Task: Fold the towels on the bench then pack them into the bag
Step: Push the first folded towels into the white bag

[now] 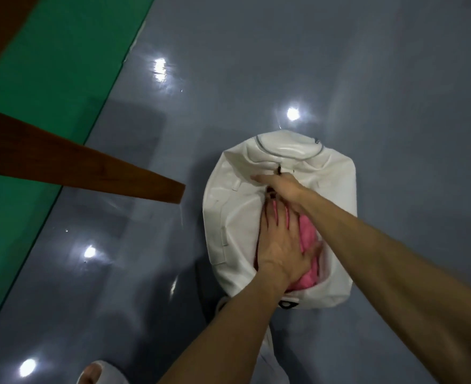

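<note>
1. Floor (284,65): smooth, glossy grey coating that extends around and beyond both hands. It carries round white light reflections.
2. Green strip (48,79): flat matt band with a straight edge. It runs diagonally well to the left of both hands.
3. Bench (62,164): dark brown wooden plank with a smooth finish and a square-cut end. The end points toward the right hand and stops short of the bag, to its left.
4. Bag (337,189): white, rounded and soft-walled, made of slightly shiny wrinkled material. It stands on the floor directly under both hands with its top opening parted.
5. Left hand (280,250): flat, palm down, fingers straight and slightly spread. It presses on the towel inside the opening and grips nothing.
6. Right hand (283,187): placed at the far end of the opening, beyond the left fingertips. The fingers curl down over the bag fabric edge. The thumb lies extended along the outer surface.
7. Towel (307,234): pink, soft and bunched. It sits inside the bag beneath the left palm and shows mainly to that hand's right.
8. Foot (101,374): partly in view in white footwear, near and left of the left forearm.
9. Zip line (259,145): thin grey curved track on the bag panel beyond the right hand.
</note>
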The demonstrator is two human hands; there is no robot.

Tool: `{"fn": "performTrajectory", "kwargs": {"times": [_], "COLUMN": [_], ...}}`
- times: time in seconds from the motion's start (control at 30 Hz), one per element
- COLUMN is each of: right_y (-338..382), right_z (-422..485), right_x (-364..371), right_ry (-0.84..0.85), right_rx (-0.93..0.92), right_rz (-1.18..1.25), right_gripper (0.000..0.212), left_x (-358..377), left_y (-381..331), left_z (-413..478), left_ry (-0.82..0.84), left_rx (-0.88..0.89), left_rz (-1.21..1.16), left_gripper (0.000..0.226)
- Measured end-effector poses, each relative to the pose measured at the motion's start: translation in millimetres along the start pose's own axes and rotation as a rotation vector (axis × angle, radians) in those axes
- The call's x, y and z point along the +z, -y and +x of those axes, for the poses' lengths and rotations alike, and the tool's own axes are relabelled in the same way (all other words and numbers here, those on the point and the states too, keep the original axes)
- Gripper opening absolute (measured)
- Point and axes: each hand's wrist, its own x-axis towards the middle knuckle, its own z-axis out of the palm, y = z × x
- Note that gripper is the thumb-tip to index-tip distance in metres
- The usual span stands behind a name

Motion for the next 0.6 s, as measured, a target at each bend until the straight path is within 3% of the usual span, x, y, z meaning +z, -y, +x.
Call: {"fn": "performTrajectory", "kwargs": {"times": [0.13,0.2,0.3,0.4,0.47,0.53,0.6], "right_y": [33.3,41.9,25.9,1.7,-4.8,-6.3,-7.4], "right_z": [-8.0,-25.5,-47.8,-28.1,-11.5,-0.7,6.7], "right_x": [21.8,36.0,49.5,31.8,14.7,1.8,2.1], "right_ry": [0.004,0.161,0.373,0.157,0.131,0.123,0.164], "right_rx": [-0.071,-0.143,-0.19,-0.465,-0.595,-0.628,-0.522], "right_rz": [0.45,0.533,0.528,0.113,-0.3,-0.605,-0.777], "right_gripper": [0.038,0.026,0.037,0.038,0.036,0.034,0.017], "left_x": [-6.2,-4.2,6.8,1.5,-7.7,-12.5,-9.6], "left_y": [4.2,4.0,6.0,8.1,11.5,10.8,7.0], "left_z": [-9.8,-11.8,-5.4,0.4,-1.0,-4.2,-2.3], "left_ry": [-0.09,-0.069,0.053,0.075,0.046,0.036,0.037], "left_rx": [-0.011,-0.033,-0.209,-0.065,-0.039,-0.072,-0.067], "left_rz": [-0.185,-0.273,-0.375,-0.171,-0.129,-0.097,-0.076], "left_gripper": [0.103,0.101,0.106,0.1,0.096,0.096,0.098]}}
